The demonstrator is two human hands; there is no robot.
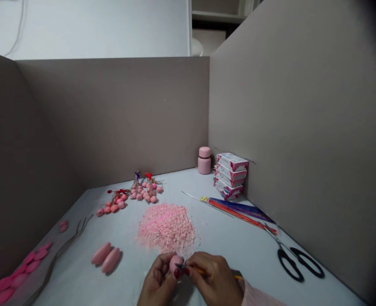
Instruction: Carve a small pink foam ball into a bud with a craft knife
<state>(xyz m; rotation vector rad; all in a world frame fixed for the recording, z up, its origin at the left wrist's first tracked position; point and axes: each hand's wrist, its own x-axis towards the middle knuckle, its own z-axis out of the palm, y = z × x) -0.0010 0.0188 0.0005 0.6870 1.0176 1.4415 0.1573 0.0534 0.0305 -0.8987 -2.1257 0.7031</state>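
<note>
My left hand [158,281] is closed around a small pink ball [175,260] at the bottom centre of the head view. My right hand [214,278] pinches a thin tool with a yellow handle [238,277], and its dark tip touches the ball. Just beyond both hands lies a heap of pink sequins or flakes [166,228]. Two pink oval pieces [106,256] rest to the left of my left hand.
Bunches of finished pink balls [145,190] on wires lie at the back. A pink jar [204,160] and stacked boxes [231,174] stand in the right corner. Coloured sticks [239,210] and black scissors [294,262] lie right. Pink petals [18,270] and wires [63,248] lie left. Grey partitions enclose the desk.
</note>
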